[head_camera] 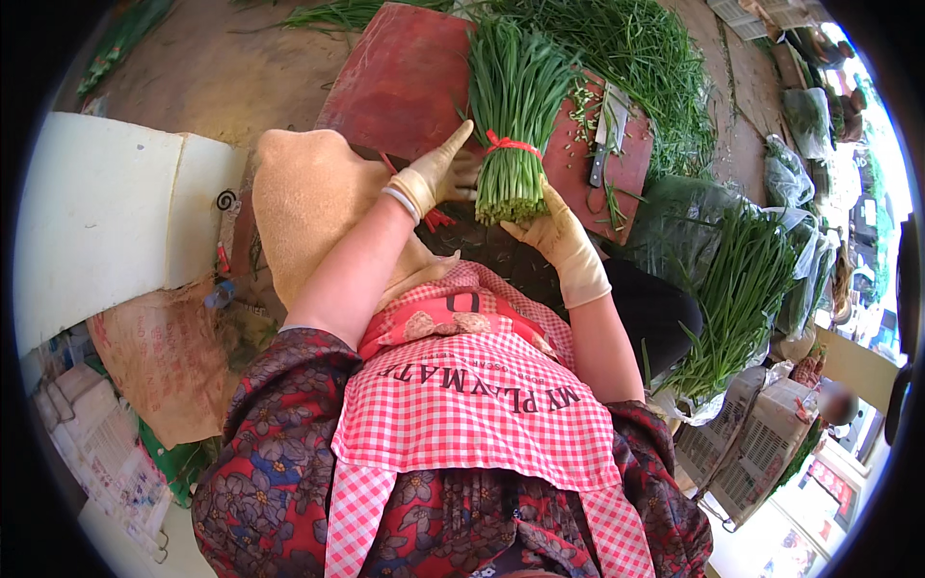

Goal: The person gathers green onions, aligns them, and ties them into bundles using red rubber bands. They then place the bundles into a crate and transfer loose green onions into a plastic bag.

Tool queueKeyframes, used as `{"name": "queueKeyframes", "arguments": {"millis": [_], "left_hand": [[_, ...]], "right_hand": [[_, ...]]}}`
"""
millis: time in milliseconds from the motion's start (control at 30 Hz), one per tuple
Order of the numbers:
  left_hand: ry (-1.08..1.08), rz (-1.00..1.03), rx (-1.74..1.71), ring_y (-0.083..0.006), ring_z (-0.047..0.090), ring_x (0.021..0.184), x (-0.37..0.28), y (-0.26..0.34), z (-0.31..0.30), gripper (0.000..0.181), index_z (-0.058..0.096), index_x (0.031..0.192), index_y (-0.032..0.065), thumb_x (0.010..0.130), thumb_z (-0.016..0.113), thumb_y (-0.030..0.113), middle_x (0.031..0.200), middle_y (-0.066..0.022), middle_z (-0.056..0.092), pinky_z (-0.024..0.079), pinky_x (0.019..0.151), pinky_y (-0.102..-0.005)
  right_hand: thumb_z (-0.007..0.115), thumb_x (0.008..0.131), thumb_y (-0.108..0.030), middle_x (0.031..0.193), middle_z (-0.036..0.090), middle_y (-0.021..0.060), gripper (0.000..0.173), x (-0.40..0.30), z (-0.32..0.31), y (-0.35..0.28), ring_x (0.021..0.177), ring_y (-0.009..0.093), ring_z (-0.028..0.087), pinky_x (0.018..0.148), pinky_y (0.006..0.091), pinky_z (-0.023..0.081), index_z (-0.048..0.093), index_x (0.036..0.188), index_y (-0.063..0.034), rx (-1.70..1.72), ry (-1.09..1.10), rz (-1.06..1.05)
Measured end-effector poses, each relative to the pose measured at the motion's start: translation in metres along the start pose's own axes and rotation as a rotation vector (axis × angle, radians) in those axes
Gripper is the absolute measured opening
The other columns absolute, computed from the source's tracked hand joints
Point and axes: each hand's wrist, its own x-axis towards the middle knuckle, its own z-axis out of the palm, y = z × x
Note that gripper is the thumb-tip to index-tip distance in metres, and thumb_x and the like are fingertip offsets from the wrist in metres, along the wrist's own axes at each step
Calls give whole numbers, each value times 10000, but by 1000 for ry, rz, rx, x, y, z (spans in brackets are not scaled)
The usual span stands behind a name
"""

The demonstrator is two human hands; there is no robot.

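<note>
A thick bundle of green garlic chives [517,87], tied with a red band [512,144], stands before me with its cut pale ends towards me. My left hand [437,170], in a pale rubber glove, is at the bundle's left side; its thumb points up and its fingers are partly blurred, so its contact cannot be told. My right hand [560,235], gloved too, cups the lower right edge and the cut ends. A knife with a black handle [605,134] lies on the red board [629,188] right of the bundle, among chopped bits. Red ties [438,219] hang near my left hand.
A red board [405,72] is at the upper left, with loose greens [636,65] heaped at the upper right. Bagged chives [751,296] and plastic crates [755,433] stand at the right. A white box [101,217] is at the left. Other people are far off at the right.
</note>
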Motion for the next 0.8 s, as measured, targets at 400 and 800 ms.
{"name": "queueKeyframes", "arguments": {"millis": [400, 800], "left_hand": [[-514, -158, -440, -306, 678, 982, 3, -33, 18, 747, 601, 1210, -11, 839, 618, 637, 1117, -182, 679, 539, 919, -478], [-473, -191, -375, -297, 685, 940, -12, -23, 19, 648, 626, 1174, 17, 861, 634, 585, 1072, -166, 696, 545, 903, -466]], "right_hand": [[629, 931, -89, 837, 635, 3, 293, -50, 49, -22, 726, 68, 566, 662, 229, 477, 612, 1216, -23, -981, 346, -354], [694, 886, -175, 677, 620, 30, 227, -52, 84, -36, 570, 99, 542, 554, 254, 444, 675, 1064, -35, -1247, 420, -385]]}}
